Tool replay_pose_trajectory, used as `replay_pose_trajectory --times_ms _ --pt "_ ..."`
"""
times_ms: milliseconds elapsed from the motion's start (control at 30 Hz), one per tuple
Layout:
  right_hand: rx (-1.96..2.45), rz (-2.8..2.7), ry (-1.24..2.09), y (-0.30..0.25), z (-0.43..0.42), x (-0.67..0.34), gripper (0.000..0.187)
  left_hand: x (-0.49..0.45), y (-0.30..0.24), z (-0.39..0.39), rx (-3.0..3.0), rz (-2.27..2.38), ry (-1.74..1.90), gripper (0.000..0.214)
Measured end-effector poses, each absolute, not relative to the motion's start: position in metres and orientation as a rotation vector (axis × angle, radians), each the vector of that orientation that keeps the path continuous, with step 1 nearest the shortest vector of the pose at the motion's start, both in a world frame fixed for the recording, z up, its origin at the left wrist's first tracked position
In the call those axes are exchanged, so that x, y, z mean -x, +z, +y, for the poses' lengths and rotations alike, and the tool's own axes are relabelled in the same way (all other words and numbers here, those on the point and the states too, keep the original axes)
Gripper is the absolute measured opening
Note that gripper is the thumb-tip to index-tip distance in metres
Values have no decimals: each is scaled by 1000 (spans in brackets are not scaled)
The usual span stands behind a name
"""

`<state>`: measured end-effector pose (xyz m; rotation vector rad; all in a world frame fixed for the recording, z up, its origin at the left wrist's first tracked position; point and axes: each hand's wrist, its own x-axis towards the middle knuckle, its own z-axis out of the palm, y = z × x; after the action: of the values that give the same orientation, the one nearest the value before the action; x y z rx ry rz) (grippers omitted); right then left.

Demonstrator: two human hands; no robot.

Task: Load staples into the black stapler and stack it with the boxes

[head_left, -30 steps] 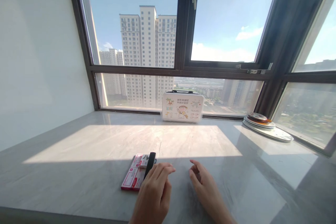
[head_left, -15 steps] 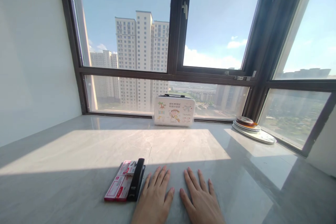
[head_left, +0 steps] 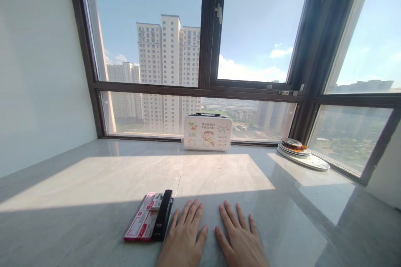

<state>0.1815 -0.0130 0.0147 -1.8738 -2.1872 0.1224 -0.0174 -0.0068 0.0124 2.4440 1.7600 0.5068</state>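
My left hand [head_left: 186, 233] lies flat, palm down, on the grey marbled sill [head_left: 94, 233], its fingers a little apart and nothing in them. Just to its left is a black stapler [head_left: 162, 217], lying lengthwise beside red-and-white small boxes [head_left: 142, 219], which look like staple boxes. The hand is very close to the stapler; whether they touch I cannot tell. My right hand [head_left: 240, 235] also rests flat on the surface, fingers spread and pointing forward. A gap of bare surface separates the two thumbs.
Against the window at the back stands a white case [head_left: 208, 133] with cartoon prints and a black handle. Several stacked plates or discs [head_left: 294, 150] sit in the right corner by the dark window frame [head_left: 250, 91]. A white wall [head_left: 40, 71] bounds the left side.
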Motion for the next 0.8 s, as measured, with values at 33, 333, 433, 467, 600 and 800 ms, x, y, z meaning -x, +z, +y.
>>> replay_pose_trajectory --times_ms 33,333,433,467,600,800 --pt "1875 -2187 127 15 -14 -181 62 17 12 -7 -2445 1761 504 55" --pt "1884 -2196 151 18 -15 -179 62 17 14 -8 -2457 1764 484 55" --pt "1882 -2196 144 17 -14 -180 62 18 12 -8 -2468 1763 492 55" --pt "1887 -2198 143 17 -14 -180 62 18 12 -7 -2471 1764 501 54" --pt "1906 -2207 152 18 -15 -180 62 18 10 -7 -2471 1762 531 54" --pt "1912 -2206 159 21 -15 -179 63 18 12 -7 -2463 1763 506 55"
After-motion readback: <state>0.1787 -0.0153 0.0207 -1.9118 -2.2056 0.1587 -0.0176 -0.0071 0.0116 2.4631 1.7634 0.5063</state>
